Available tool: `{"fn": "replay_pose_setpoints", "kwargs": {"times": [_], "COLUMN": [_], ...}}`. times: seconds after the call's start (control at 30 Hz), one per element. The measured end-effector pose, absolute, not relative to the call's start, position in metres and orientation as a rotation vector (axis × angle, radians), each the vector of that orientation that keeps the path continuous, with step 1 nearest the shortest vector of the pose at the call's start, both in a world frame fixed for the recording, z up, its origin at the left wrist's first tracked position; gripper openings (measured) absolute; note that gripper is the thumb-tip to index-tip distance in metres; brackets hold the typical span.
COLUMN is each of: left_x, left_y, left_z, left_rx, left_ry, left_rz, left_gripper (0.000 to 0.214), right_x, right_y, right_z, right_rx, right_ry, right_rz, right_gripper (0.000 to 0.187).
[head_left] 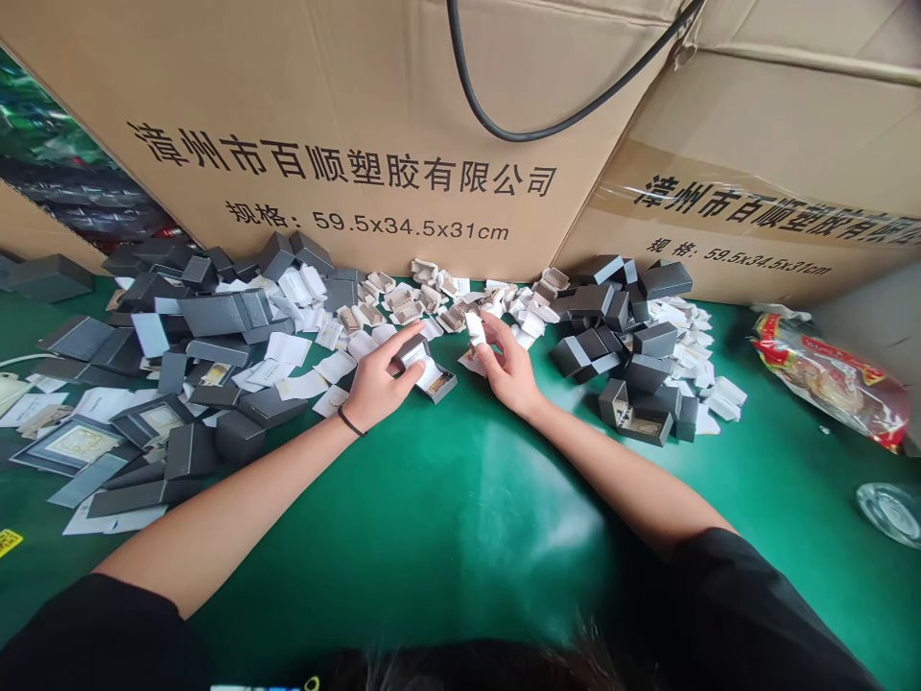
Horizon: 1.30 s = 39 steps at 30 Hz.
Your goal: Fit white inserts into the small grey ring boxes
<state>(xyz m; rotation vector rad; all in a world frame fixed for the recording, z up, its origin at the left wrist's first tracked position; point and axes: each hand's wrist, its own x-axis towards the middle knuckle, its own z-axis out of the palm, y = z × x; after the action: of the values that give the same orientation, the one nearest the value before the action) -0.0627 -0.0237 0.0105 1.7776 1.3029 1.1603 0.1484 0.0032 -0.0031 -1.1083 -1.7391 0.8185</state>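
Observation:
My left hand (381,382) is closed around a small dark grey jewelry box (440,384), whose lid stands raised and whose inside shows white and a bit of gold-brown. Just to its right, my right hand (509,365) pinches a small white folded insert (475,329) between thumb and fingers. Beyond both hands lies a heap of white and beige box inserts (407,302), spread along the foot of the carton.
Dark grey boxes (216,315) and white cards (288,350) pile up at left. More dark boxes (648,374) lie at right, near a snack bag (827,379) and a glass ashtray (890,511). Large cartons (345,115) wall the back of the green table (432,537); a black cable (518,134) hangs there.

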Motion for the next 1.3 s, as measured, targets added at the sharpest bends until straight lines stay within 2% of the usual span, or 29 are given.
{"fn": "replay_pose_setpoints", "kwargs": {"times": [0.23, 0.6, 1.1, 1.3], "left_x": [-0.0657, -0.0645, -0.0606, -0.0601], "left_y": [-0.0220, -0.0238, -0.0241, -0.0250], "left_z": [0.0123, 0.0099, 0.0087, 0.0093], "left_rx": [1.972, 2.058, 1.993, 1.994], "left_ry": [1.234, 1.328, 1.289, 1.280], "left_rz": [1.051, 0.977, 1.045, 1.050], "left_gripper": [0.043, 0.061, 0.059, 0.058], "right_x": [0.1472, 0.1493, 0.1458, 0.1455], "right_y": [0.0006, 0.0038, 0.0017, 0.0004], "right_z": [-0.0012, -0.0024, -0.0057, -0.0012], "right_rx": [-1.089, -1.122, -1.030, -0.955], "right_ry": [-1.762, -1.713, -1.857, -2.014], "right_rz": [0.822, 0.651, 0.672, 0.593], "right_gripper": [0.046, 0.044, 0.060, 0.056]}}
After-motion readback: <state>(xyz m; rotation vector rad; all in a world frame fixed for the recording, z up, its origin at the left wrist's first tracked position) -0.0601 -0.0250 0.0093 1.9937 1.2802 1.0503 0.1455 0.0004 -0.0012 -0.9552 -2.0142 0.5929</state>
